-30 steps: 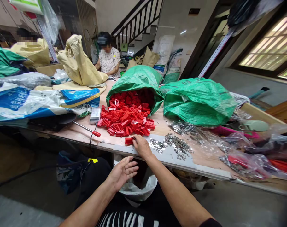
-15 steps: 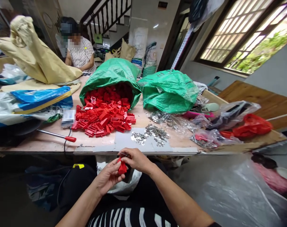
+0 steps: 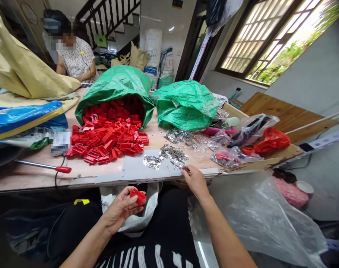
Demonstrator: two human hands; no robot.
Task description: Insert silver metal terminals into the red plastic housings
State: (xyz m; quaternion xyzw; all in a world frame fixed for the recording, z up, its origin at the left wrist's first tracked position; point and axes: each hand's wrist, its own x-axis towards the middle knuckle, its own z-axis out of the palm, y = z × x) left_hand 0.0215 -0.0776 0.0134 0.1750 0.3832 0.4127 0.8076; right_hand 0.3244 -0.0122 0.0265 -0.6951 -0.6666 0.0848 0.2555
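Note:
My left hand (image 3: 122, 208) holds a red plastic part (image 3: 138, 196), a small open-sided block, between thumb and fingers just below the table's front edge. My right hand (image 3: 196, 181) is at the table edge, its fingers pinched on a thin dark tool (image 3: 185, 169) that looks like tweezers. The tool's tip is beside a pile of small silvery metal pieces (image 3: 173, 154) lying on a grey board (image 3: 133, 167). A smaller heap of metal pieces (image 3: 152, 162) is left of it. Many red plastic parts (image 3: 108, 145) spill from a green sack (image 3: 116, 82).
A second green bag (image 3: 187, 108) stands to the right, near a box edge (image 3: 281, 158) with plastic bags. A red-handled rod (image 3: 43, 165) lies at left. A white sack (image 3: 141, 221) hangs open below the table. Across the table sits another person (image 3: 76, 59).
My right hand has moved away from the red part, right and forward to the metal pieces. My left hand keeps the red part, now turned. The view has shifted right.

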